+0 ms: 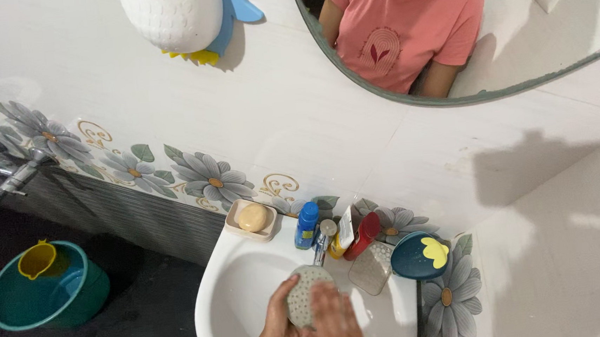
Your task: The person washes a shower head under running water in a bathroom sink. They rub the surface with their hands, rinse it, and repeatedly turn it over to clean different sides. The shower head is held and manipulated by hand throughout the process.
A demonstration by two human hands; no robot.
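I am gripping a speckled grey dish (pixel 307 296) over the white sink (pixel 227 279), my left hand (pixel 281 323) clamped on its 9 o'clock edge, my right hand (pixel 333 321) pressing flat at 5 o'clock; tap (pixel 321 241) at 12, soap (pixel 252 217) at 11

Blue bottle (pixel 307 225), red bottle (pixel 363 235) behind tap (pixel 324 238)

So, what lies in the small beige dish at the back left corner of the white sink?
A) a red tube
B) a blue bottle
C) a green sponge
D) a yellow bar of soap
D: the soap dish on the sink rim holds a yellow oval soap bar; the blue bottle stands apart, to its right.
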